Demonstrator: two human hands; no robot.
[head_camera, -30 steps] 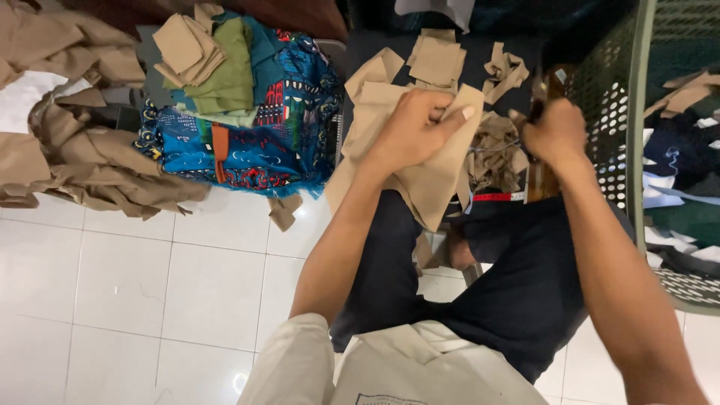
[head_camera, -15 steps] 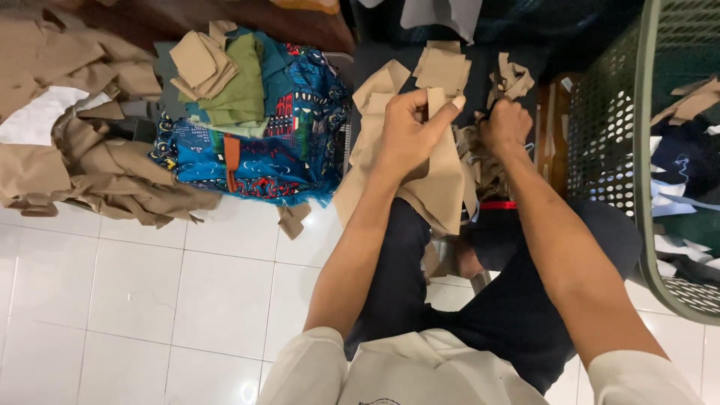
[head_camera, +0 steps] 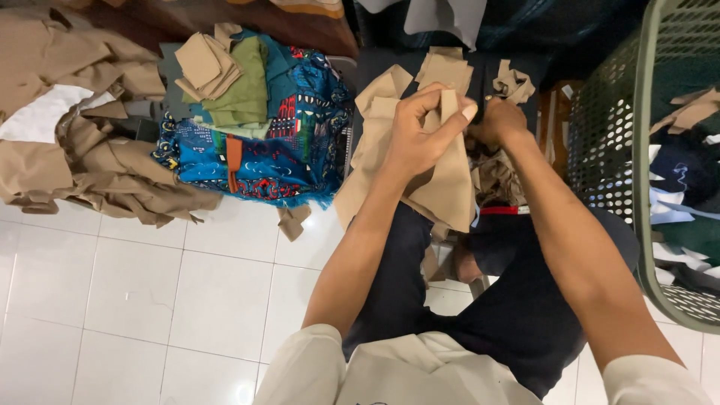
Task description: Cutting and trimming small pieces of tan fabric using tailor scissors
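White floor tiles (head_camera: 150,300) lie below the seated person's lap, with heaps of tan and blue cloth (head_camera: 255,142) well to the left of the fingers. The left hand (head_camera: 424,135) pinches a stack of tan fabric pieces (head_camera: 442,187), fingers closed on its upper edge. The right hand (head_camera: 499,124), just beside it, is half hidden; its grip cannot be told. Keeping the edges squared while pinching firmly would hold the stack tidy. The pieces look thin, limp and raw-edged. A green basket (head_camera: 607,150) stands right of the fingers.
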